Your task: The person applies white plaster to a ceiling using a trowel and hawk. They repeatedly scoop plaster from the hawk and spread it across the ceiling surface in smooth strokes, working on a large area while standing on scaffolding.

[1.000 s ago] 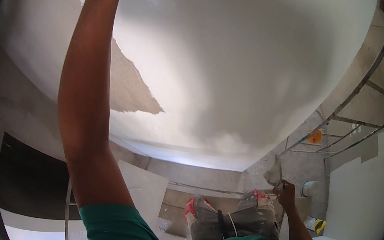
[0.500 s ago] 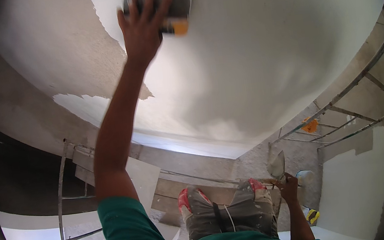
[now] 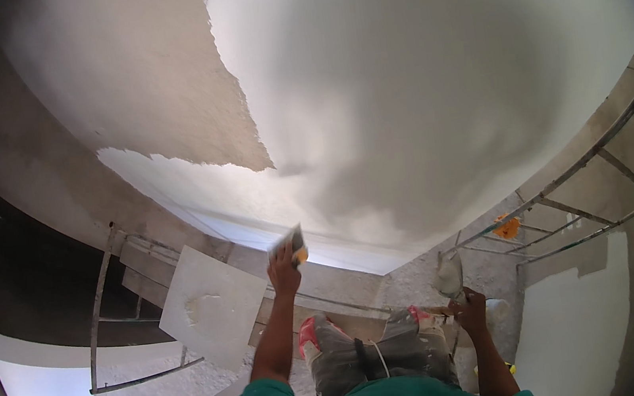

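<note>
My left hand (image 3: pixel 284 274) grips a wide putty knife (image 3: pixel 295 238), its blade pointing up and its handle end orange. Hand and tool are low, in front of the wall's lower edge. My right hand (image 3: pixel 470 311), down by my right knee, is closed round the handle of a pointed trowel (image 3: pixel 449 275). The wall (image 3: pixel 401 107) is coated white, apart from a bare beige patch (image 3: pixel 150 84) with a ragged edge at upper left. To the left of my legs, a pale square board (image 3: pixel 221 291) carries a small smear of paste (image 3: pixel 202 308).
Metal scaffold frames stand at left (image 3: pixel 101 310) and right (image 3: pixel 603 152). Under my legs run wooden planks (image 3: pixel 268 316). A pale bucket (image 3: pixel 498 309) sits beside my right hand, and an orange object (image 3: pixel 507 227) lies near the right frame.
My left hand has come down from high on the wall with the putty knife, off the coated surface. The pale board now shows fully. My right hand still holds the trowel in nearly the same place.
</note>
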A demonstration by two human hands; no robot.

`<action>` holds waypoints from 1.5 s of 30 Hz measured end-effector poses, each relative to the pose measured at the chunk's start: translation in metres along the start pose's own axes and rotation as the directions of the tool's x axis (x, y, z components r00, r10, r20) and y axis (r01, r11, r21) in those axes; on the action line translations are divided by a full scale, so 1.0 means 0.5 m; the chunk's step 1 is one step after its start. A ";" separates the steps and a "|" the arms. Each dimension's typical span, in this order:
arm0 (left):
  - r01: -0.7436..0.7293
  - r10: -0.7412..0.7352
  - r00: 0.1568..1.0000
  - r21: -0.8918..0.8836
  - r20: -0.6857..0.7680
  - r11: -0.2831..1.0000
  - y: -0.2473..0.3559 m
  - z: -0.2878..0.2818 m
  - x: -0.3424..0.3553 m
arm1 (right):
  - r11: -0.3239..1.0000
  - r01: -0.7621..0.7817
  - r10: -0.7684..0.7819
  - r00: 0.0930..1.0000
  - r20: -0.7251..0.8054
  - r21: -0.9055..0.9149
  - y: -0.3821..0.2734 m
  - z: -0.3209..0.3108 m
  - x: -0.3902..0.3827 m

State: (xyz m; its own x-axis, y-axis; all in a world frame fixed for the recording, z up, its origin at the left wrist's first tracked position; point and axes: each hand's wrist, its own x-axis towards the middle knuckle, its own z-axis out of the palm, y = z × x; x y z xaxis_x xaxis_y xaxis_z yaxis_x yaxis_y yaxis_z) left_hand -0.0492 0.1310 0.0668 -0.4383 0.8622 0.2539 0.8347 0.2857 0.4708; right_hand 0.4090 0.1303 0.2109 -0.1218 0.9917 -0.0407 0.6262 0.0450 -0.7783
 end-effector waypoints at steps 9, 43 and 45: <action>0.884 -0.752 0.137 0.263 0.644 0.386 -0.249 -0.078 -0.721 | 0.965 0.166 -0.145 0.983 0.115 -0.202 -0.192 0.010 0.035; 0.970 -0.859 0.129 0.117 0.496 0.213 -0.110 -0.230 -0.673 | 0.945 0.326 -0.316 0.932 0.175 -0.030 -0.368 0.034 0.168; 0.966 -0.865 0.148 0.119 0.479 0.231 -0.112 -0.238 -0.680 | 0.958 0.287 -0.285 0.942 0.179 0.014 -0.370 0.027 0.162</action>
State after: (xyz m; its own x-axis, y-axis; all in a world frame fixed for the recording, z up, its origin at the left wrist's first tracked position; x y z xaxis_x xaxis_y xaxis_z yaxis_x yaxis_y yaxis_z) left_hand 0.0134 -0.2278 0.0547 -0.6273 0.0814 -0.7745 -0.1905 0.9483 0.2540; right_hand 0.2729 0.2007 0.3430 -0.4307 0.8997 0.0712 0.5544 0.3260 -0.7658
